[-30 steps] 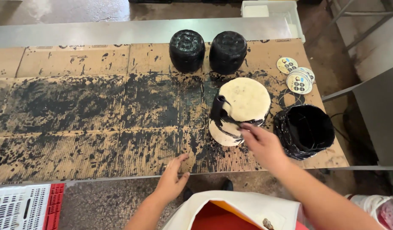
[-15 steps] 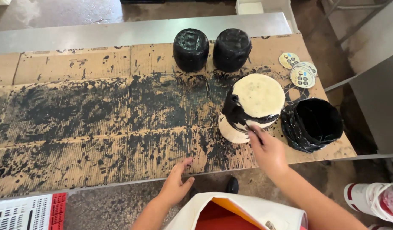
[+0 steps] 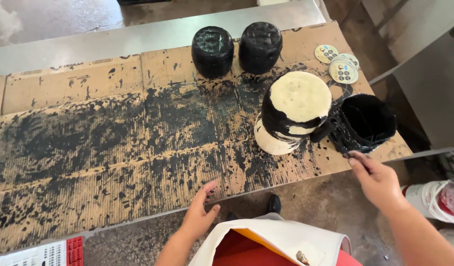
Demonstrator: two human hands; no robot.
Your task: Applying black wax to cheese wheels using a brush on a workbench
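Two pale round wheels (image 3: pixel 298 106), stacked and partly smeared with black coating, stand on stained cardboard (image 3: pixel 113 148). Right of them sits a black pot (image 3: pixel 367 120) of black coating. My right hand (image 3: pixel 377 180) hovers at the pot's near rim, fingers curled around a thin dark tool that they mostly hide. My left hand (image 3: pixel 200 216) is open at the cardboard's near edge, palm down, holding nothing. Two fully black wheels (image 3: pixel 212 49) stand side by side at the back.
Several round printed labels (image 3: pixel 341 66) lie at the back right corner. A bare metal table strip (image 3: pixel 113 39) runs behind the cardboard. A white bucket (image 3: pixel 433 199) stands on the floor at right, a white-and-red crate (image 3: pixel 49 253) at lower left.
My right hand has left the front of the pale wheels and moved right to the black pot's rim. My left hand slid from the cardboard to its near edge. The camera moved closer.
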